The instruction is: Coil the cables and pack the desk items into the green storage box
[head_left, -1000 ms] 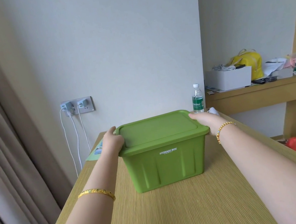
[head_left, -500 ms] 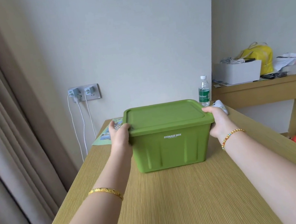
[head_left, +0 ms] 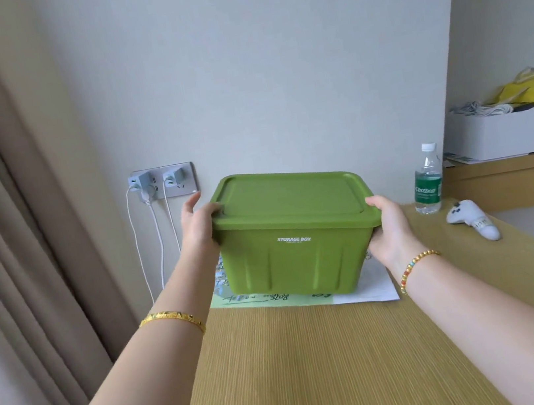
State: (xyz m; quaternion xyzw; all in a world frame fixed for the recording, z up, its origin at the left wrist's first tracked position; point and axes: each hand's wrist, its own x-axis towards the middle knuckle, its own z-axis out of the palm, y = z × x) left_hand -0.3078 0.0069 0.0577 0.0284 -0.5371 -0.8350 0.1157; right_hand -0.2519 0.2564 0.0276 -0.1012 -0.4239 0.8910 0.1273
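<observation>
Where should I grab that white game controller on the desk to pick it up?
Judging by its pose, come from above and close your grip across the long handle of the white game controller. It lies flat on the desk, handle pointing toward you, with clear space around.

Green storage box matt plastic; desk fine-ribbed wood-look; bottle clear glossy plastic.

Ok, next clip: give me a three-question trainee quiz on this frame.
1. True or false: the lid is on the green storage box.
2. What grips the box? A) left hand only B) right hand only C) both hands
3. Fill in: the white game controller lies on the ___.

Key: 1 true; 2 C; 3 desk.
</observation>
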